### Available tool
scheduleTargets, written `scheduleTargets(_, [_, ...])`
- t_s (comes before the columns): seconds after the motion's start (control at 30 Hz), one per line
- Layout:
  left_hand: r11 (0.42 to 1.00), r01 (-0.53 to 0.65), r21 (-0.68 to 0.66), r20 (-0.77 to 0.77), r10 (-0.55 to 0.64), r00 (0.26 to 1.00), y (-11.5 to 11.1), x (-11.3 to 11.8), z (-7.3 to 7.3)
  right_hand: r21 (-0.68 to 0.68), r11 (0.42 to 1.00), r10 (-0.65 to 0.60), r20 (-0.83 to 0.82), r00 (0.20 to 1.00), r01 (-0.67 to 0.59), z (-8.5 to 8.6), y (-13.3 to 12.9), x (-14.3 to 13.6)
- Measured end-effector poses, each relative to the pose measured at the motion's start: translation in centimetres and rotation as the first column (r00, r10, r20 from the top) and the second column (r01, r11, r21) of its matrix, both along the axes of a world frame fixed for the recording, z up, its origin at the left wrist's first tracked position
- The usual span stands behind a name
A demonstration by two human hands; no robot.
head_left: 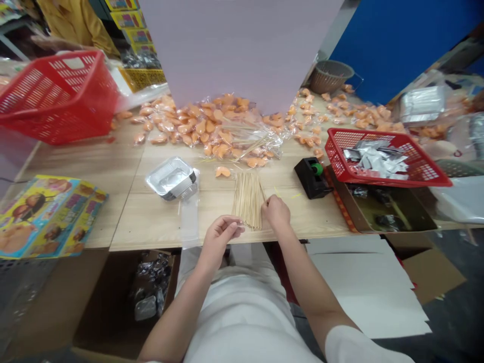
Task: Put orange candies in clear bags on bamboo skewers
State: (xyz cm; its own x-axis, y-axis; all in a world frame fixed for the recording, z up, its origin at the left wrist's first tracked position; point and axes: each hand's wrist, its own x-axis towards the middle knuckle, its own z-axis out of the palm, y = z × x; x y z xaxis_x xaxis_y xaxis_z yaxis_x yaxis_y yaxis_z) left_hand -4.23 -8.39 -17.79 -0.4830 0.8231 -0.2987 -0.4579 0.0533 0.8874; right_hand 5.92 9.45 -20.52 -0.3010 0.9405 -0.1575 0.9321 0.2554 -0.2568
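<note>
Many thin wooden sticks (pixel 247 199) lie side by side on the wooden table (pixel 151 222) in front of me. At their lower left end is my left hand (pixel 223 232), its thumb and fingers pinched together on a small clear piece too small to name. My right hand (pixel 277 212) is closed at the right edge of the sticks, its fingertips around the outermost ones. Just beyond the sticks lies one orange piece (pixel 223 172). Foil trays (pixel 171 177) sit to the left, and a black tape dispenser (pixel 312 178) with green tape stands to the right.
Wrapped orange pieces (pixel 200 126) are heaped at the back. A red basket (pixel 389 156) of silver packets rests over a carton at right; another red basket (pixel 60 101) is at upper left. Printed boxes (pixel 45 217) lie at far left. A person in yellow (pixel 75 22) is beyond.
</note>
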Motion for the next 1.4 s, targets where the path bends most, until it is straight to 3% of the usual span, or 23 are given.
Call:
scheduleTargets(0.27, [1.000,-0.025,0.006,0.078,0.024,0.997,-0.2,-0.2,-0.2,-0.090,0.995,-0.033,0.047,0.998,0.037,0.6,2.0,0.6])
scheduleTargets(0.43, [1.000,0.001,0.026,0.109,-0.004,0.994,-0.3,-0.2,0.0,-0.138,0.990,-0.025,-0.009,1.000,0.024,0.8,2.8,1.6])
scheduleTargets(0.67, [1.000,-0.009,-0.009,0.153,0.010,0.988,-0.3,-0.1,0.0,-0.214,0.976,-0.096,-0.265,0.959,0.039,-0.7,3.9,3.2])
scheduleTargets(0.87, [0.997,-0.023,-0.074,0.130,0.033,0.991,0.1,0.0,-0.4,-0.345,0.938,-0.191,-0.576,0.794,-0.024,-1.2,3.5,4.9])
scheduleTargets(0.93, [0.996,-0.031,-0.085,0.129,0.042,0.991,0.3,0.0,-0.4,-0.345,0.938,-0.234,-0.673,0.701,-0.018,-0.4,3.0,5.5])
scheduleTargets(1.07, [0.996,-0.037,-0.079,0.127,0.047,0.991,0.6,0.2,-0.1,-0.350,0.934,-0.313,-0.894,0.319,-0.065,2.8,1.4,6.5])
scheduleTargets(1.13, [0.995,-0.047,-0.086,0.118,0.057,0.991,0.7,0.3,-0.2,-0.319,0.937,-0.287,-0.935,0.207,-0.143,4.7,0.2,6.9])
scheduleTargets(1.27, [0.995,-0.052,-0.088,0.083,0.059,0.995,0.9,0.5,-0.4,-0.209,0.935,-0.153,-0.966,0.209,-0.285,7.8,-2.9,6.6])
scheduleTargets(1.4, [0.995,-0.066,-0.076,0.049,0.070,0.996,0.9,0.5,-0.4,-0.160,0.924,-0.055,-0.954,0.294,-0.347,8.7,-5.4,5.4])
